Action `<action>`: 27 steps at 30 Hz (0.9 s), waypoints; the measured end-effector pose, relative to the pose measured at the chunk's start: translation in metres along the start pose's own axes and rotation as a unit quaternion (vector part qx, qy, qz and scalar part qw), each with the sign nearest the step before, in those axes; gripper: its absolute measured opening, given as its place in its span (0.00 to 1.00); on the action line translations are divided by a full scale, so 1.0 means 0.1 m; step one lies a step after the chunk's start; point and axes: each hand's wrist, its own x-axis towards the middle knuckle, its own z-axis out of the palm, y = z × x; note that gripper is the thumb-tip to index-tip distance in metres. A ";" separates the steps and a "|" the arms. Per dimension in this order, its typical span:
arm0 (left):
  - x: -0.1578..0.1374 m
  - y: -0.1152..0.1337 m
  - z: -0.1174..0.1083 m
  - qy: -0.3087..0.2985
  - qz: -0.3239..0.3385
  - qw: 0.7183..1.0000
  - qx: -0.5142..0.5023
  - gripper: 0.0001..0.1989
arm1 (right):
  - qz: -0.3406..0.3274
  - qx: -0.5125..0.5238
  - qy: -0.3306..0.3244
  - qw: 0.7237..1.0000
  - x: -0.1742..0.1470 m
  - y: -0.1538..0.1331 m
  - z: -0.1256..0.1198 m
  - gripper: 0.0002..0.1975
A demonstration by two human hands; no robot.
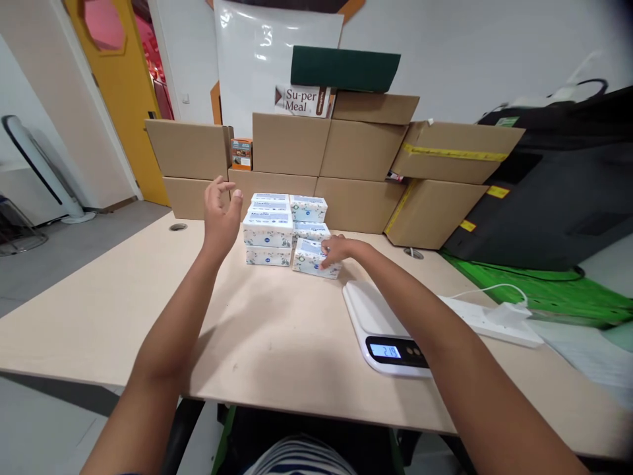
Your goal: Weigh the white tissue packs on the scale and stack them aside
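Note:
White tissue packs with a leafy print and blue lettering stand in two stacked rows on the table. My right hand (338,251) grips the right end of the front right tissue pack (309,254), which sits slightly askew on the table. Left of it rises the taller stack, with an upper tissue pack (268,229) on a lower tissue pack (268,256). My left hand (221,211) is raised beside that stack, apart from it, thumb and fingers spread and holding nothing. A white digital scale (366,313) with a lit display lies under my right forearm.
Cardboard boxes (291,144) line the back of the wooden table (277,336). An orange box (242,154) sits among them. At the right are a white power strip (487,320), a green crate (544,290) and a large dark case (554,204).

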 end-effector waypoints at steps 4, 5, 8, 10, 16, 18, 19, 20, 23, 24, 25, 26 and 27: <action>0.07 0.05 -0.09 0.034 -0.015 0.999 -0.020 0.13 | -0.012 0.026 0.023 0.999 -0.04 -0.11 0.08 0.53; 0.07 0.07 -0.12 0.037 -0.012 0.999 -0.024 0.14 | -0.018 0.031 0.030 0.999 -0.07 -0.15 0.11 0.57; 0.09 0.12 -0.21 0.044 0.007 0.998 -0.037 0.17 | -0.043 0.034 0.044 0.998 -0.21 -0.23 0.15 0.61; 0.09 0.16 -0.26 0.052 0.016 0.997 -0.052 0.21 | -0.065 0.032 0.056 0.996 -0.36 -0.25 0.11 0.60; -0.03 0.40 -0.18 -0.046 0.048 0.994 -0.087 0.28 | -0.084 0.018 0.135 0.987 -1.11 0.11 -0.20 0.56; -0.15 0.51 -0.09 -0.100 0.032 0.990 -0.096 0.27 | -0.073 0.032 0.155 0.985 -1.41 0.35 -0.26 0.56; -0.24 0.55 -0.02 -0.124 0.020 0.987 -0.103 0.26 | -0.071 0.045 0.160 0.983 -1.55 0.47 -0.26 0.55; -0.36 0.60 0.07 -0.152 0.007 0.983 -0.106 0.25 | -0.071 0.059 0.161 0.983 -1.69 0.59 -0.24 0.54; -0.90 0.65 0.42 -0.276 -0.075 0.951 -0.120 0.25 | -0.085 0.085 0.128 0.984 -1.96 0.87 -0.06 0.52; -1.13 0.65 0.56 -0.338 -0.157 0.916 -0.151 0.29 | -0.090 0.085 0.107 0.986 -2.01 0.92 0.02 0.52; -1.36 0.64 0.71 -0.375 -0.183 0.895 -0.158 0.37 | -0.092 0.083 0.088 0.988 -2.03 0.95 0.10 0.52; -1.60 0.63 0.84 -0.414 -0.199 0.873 -0.165 0.48 | -0.092 0.079 0.071 0.990 -2.04 0.96 0.16 0.53; -1.83 0.63 0.97 -0.463 -0.222 0.837 -0.188 0.60 | -0.091 0.075 0.059 0.991 -2.04 0.97 0.21 0.54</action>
